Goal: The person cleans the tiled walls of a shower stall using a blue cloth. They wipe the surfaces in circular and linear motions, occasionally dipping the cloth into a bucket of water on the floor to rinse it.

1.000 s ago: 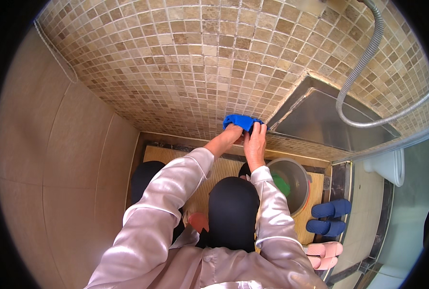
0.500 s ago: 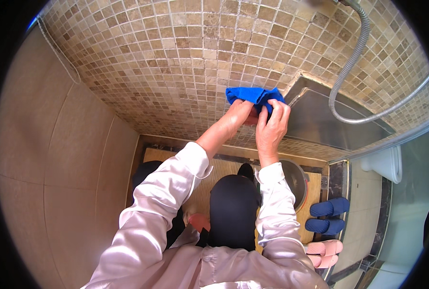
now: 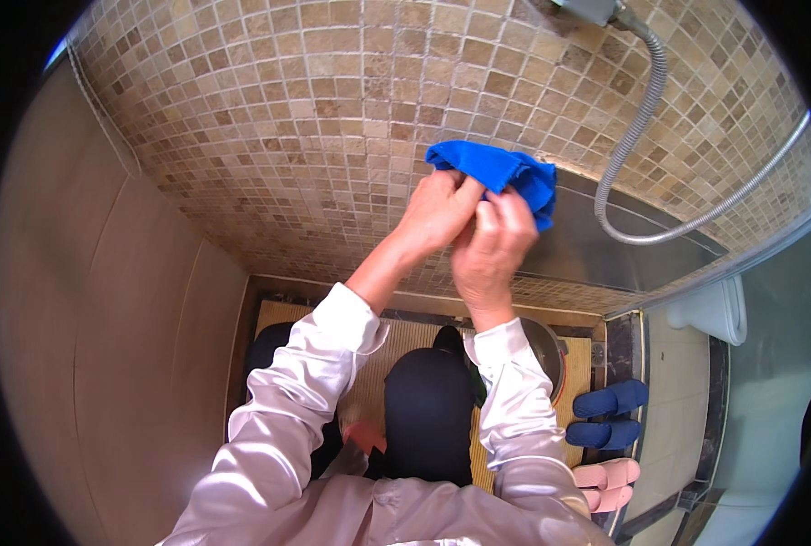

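A bright blue cloth (image 3: 496, 166) is bunched up in front of the tiled wall, held between both my hands. My left hand (image 3: 439, 211) grips its lower left part, fingers curled into the folds. Close beside it, my right hand (image 3: 494, 246) has its fingers bent around the cloth's lower right part, a little blurred. The hands are almost touching. Part of the cloth hangs down to the right of my right fingers. Whether the cloth touches the brown mosaic wall (image 3: 332, 136) cannot be made out.
A grey metal panel (image 3: 596, 259) is set into the wall at right, below a curved shower hose (image 3: 646, 118). A bucket (image 3: 546, 350) stands on the ribbed mat (image 3: 369, 364). Blue slippers (image 3: 610, 399) and pink slippers (image 3: 605, 475) lie at right, near a white toilet (image 3: 719, 309).
My right hand has turned and closed in toward my left hand. The cloth has shifted, with more of it now hanging at the right. The view has moved slightly.
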`<state>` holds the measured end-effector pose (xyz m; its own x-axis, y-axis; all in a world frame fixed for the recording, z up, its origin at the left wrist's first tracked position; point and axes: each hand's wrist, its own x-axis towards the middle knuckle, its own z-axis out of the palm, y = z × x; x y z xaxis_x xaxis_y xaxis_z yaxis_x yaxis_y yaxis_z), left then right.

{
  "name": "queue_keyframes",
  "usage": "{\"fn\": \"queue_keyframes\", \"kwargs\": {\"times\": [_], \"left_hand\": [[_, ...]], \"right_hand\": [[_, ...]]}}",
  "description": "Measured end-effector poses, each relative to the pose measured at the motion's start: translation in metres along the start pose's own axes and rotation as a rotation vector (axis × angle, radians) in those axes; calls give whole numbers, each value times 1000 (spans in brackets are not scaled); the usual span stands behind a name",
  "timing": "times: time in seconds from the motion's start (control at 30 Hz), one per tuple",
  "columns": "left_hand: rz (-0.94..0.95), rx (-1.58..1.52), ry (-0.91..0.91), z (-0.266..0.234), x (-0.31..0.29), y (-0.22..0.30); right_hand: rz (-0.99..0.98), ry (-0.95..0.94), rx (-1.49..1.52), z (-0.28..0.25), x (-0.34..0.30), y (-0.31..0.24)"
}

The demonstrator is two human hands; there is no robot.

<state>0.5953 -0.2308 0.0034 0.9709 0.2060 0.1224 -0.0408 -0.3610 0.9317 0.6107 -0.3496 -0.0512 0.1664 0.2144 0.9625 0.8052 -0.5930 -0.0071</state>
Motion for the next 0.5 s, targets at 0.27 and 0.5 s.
{"fn": "queue_keyframes", "kwargs": {"times": [0.27,0.5], "left_hand": [[157,30,-15,-2,-9,13],[230,184,68,3,-20,21]], "right_hand": [[-99,-228,-156,22,10,45],[-141,-282,-260,19,6,56]]}}
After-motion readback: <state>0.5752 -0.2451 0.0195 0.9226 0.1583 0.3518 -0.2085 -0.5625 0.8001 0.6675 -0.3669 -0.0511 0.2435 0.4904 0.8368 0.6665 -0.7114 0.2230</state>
